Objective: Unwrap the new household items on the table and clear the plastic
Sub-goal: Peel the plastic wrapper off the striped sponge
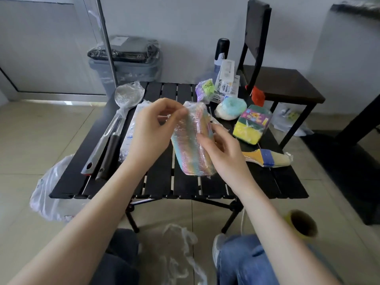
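Observation:
I hold a pastel rainbow-striped pack (190,149) in clear plastic wrap above the black slatted table (267,182). My left hand (154,132) pinches the plastic at the pack's top left. My right hand (222,150) grips the pack's right side. Still wrapped on the table lie a metal ladle (115,124), a yellow-green sponge pack (251,125), a blue-white round scrubber (231,108), a brush with blue band (267,158), and a purple-green packet (204,90).
Loose clear plastic (176,249) lies on the floor by my knees, and a white plastic bag (49,192) hangs at the table's left. A lined grey bin (127,62) stands behind, a dark chair (273,79) at right, a tape roll (302,223) on the floor.

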Demonstrator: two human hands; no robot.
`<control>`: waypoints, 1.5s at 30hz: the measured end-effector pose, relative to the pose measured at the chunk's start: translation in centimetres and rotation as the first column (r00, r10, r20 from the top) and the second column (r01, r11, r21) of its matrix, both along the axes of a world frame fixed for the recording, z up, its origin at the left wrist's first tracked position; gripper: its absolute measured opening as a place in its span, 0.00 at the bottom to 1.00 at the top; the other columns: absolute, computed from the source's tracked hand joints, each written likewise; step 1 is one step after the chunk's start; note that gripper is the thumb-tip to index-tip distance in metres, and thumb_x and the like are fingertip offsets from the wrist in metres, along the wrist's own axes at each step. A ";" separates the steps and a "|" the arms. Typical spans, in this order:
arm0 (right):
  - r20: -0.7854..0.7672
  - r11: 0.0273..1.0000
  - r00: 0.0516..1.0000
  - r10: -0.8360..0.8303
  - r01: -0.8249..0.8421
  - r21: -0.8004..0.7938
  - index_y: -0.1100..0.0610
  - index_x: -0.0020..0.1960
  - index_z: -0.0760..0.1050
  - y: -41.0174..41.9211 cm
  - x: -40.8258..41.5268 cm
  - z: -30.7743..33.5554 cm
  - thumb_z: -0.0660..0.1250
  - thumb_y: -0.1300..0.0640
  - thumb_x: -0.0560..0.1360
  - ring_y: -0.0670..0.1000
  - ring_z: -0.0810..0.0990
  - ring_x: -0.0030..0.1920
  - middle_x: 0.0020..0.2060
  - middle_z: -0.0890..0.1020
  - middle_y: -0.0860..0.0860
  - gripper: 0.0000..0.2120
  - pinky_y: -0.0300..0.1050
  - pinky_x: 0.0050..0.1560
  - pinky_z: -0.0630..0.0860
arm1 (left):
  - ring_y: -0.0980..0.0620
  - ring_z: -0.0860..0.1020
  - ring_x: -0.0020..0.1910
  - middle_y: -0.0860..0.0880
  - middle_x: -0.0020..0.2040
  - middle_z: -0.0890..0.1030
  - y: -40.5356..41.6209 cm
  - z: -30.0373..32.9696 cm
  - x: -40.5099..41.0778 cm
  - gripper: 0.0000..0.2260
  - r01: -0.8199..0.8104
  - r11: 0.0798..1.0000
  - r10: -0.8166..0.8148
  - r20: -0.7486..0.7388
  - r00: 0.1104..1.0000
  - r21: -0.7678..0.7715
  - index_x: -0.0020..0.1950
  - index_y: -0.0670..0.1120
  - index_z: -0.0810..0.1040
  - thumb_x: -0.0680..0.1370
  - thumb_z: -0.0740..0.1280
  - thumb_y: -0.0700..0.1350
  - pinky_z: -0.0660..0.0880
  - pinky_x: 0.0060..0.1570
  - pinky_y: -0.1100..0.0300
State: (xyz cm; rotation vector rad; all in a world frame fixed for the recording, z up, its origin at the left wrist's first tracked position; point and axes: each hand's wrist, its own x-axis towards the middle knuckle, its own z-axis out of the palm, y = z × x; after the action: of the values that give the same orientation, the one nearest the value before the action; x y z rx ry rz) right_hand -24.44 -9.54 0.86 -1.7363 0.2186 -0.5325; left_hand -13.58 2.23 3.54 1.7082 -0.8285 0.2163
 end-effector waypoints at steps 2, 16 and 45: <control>0.003 0.999 0.999 -0.034 0.034 -0.004 0.48 0.59 0.77 -0.9 1.0 -0.7 0.65 0.51 0.79 0.41 0.80 0.49 0.46 0.83 0.41 0.10 0.36 0.47 0.74 | 0.64 0.78 0.43 0.53 0.44 0.81 -0.3 -0.8 0.8 0.04 -0.013 0.999 0.012 -0.023 1.000 -0.035 0.43 0.48 0.79 0.77 0.69 0.40 0.73 0.43 0.72; 0.096 0.946 0.977 -0.190 0.209 -0.248 0.54 0.52 0.82 -3.9 4.9 -1.1 0.70 0.49 0.75 0.41 0.81 0.47 0.43 0.84 0.44 0.10 0.36 0.49 0.76 | 0.61 0.74 0.31 0.52 0.40 0.82 -0.6 -2.1 3.7 0.07 0.089 0.989 -0.119 -0.272 0.955 -0.122 0.44 0.43 0.69 0.82 0.59 0.38 0.70 0.34 0.71; 0.069 0.989 0.989 -0.127 0.121 0.085 0.48 0.71 0.63 -5.9 4.0 -0.5 0.75 0.57 0.70 0.44 0.76 0.62 0.65 0.73 0.49 0.34 0.51 0.62 0.77 | 0.65 0.76 0.39 0.55 0.41 0.78 0.3 -3.5 4.3 0.16 0.106 0.990 -0.080 -0.247 0.966 0.096 0.51 0.51 0.75 0.68 0.75 0.47 0.72 0.41 0.73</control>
State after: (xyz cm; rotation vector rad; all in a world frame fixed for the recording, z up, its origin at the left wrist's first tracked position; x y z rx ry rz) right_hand -20.46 -15.45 0.37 -1.6283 0.2931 -0.6699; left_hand -9.30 2.52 0.04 1.7504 -0.7466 -0.1025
